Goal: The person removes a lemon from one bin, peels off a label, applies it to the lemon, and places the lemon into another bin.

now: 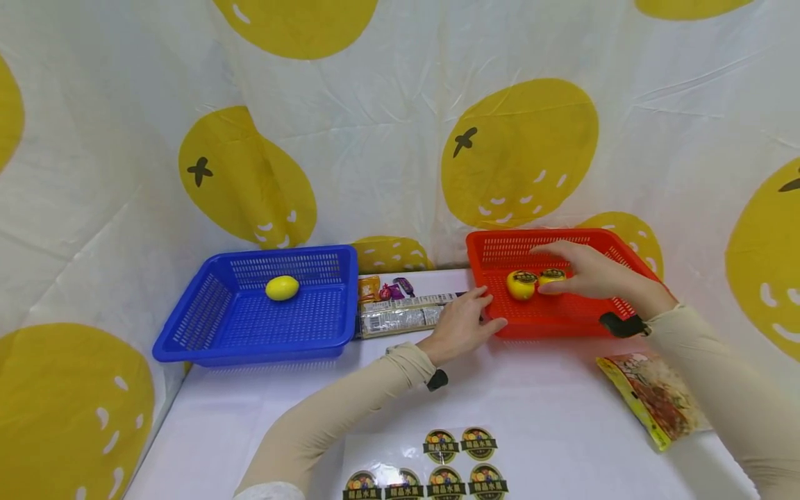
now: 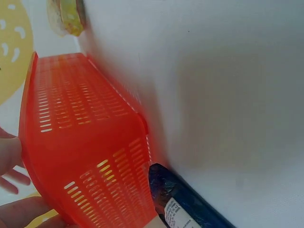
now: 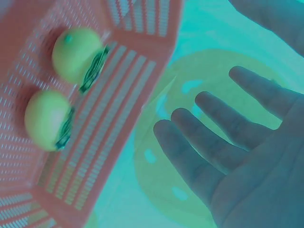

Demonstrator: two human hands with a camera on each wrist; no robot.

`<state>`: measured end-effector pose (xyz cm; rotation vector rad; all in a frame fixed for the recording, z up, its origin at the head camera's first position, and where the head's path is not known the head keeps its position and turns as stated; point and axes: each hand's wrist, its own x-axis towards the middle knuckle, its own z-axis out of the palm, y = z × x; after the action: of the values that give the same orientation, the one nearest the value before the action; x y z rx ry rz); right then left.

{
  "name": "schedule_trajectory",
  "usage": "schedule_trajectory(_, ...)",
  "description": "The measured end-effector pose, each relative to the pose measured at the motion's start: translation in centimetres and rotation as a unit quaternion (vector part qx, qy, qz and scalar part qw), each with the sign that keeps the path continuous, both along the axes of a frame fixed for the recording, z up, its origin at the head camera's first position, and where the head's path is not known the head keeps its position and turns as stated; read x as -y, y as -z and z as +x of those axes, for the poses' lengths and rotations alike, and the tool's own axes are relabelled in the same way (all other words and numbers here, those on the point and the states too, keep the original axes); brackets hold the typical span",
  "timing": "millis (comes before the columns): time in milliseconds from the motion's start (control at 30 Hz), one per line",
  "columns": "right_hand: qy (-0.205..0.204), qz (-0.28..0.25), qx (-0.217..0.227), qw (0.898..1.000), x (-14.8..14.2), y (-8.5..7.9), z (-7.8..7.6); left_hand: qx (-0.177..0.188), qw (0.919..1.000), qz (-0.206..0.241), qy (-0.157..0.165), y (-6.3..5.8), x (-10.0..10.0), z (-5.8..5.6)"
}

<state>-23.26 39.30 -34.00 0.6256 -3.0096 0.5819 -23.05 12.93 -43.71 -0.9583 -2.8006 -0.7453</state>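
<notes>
Two yellow lemons lie side by side in the red basket (image 1: 544, 328), the left lemon (image 1: 520, 288) and the right lemon (image 1: 550, 286), each with a dark label on it. My left hand (image 1: 461, 325) rests at the basket's near left corner, thumb over the front rim and fingers along the left side. Above the right lemon hovers my right hand (image 1: 594, 272), fingers extended and thumb apart, holding nothing. In the right wrist view that hand's fingers (image 3: 190, 152) are spread beside the basket wall, away from both lemons (image 3: 76, 52).
To the left stands a blue basket (image 1: 269, 353) with one lemon (image 1: 282, 287). Between the baskets lie long packages (image 1: 400, 319) and small wrapped sweets (image 1: 394, 290). A sheet with round stickers (image 1: 442, 446) lies in front, and a snack bag (image 1: 656, 396) near the right sleeve.
</notes>
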Motion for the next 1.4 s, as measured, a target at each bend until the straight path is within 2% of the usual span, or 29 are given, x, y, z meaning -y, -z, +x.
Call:
schedule_trajectory(367, -0.059, -0.021, -0.065, 0.996, 3.5, -0.9, 2.7, -0.016, 0.9999, 0.001, -0.001, -0.2, 0.4, 0.1)
schedule_trajectory(567, -0.093, -0.034, -0.078, 0.992, 5.9, -1.1, 2.8, -0.055, 0.9983, 0.013, 0.009, -1.6, 2.4, -0.1)
schedule_trajectory(700, -0.103, -0.043, -0.079, 0.991, 7.5, -1.2, 2.8, -0.068, 0.9976, 0.013, -0.007, -2.8, 4.1, -0.4)
schedule_trajectory(900, -0.110, -0.097, -0.091, 0.985, 10.2, -0.8, 2.8, -0.069, 0.9965, 0.004, -0.048, -4.6, 7.3, -1.5)
schedule_trajectory(1000, -0.126, -0.119, -0.099, 0.980, 11.7, -0.5, 2.7, -0.075, 0.9951, 0.003, -0.064, -5.5, 9.4, -2.4)
schedule_trajectory(1133, -0.145, -0.141, -0.094, 0.975, 13.9, 0.1, 2.5, -0.066, 0.9939, -0.007, -0.087, -6.7, 12.3, -3.4)
schedule_trajectory(1267, -0.154, -0.165, -0.073, 0.972, 16.1, 1.0, 2.2, -0.050, 0.9932, -0.006, -0.105, -7.3, 15.7, -4.3)
schedule_trajectory(1400, -0.155, -0.173, -0.054, 0.971, 18.3, 2.0, 1.9, -0.039, 0.9936, 0.002, -0.106, -7.2, 19.2, -5.0)
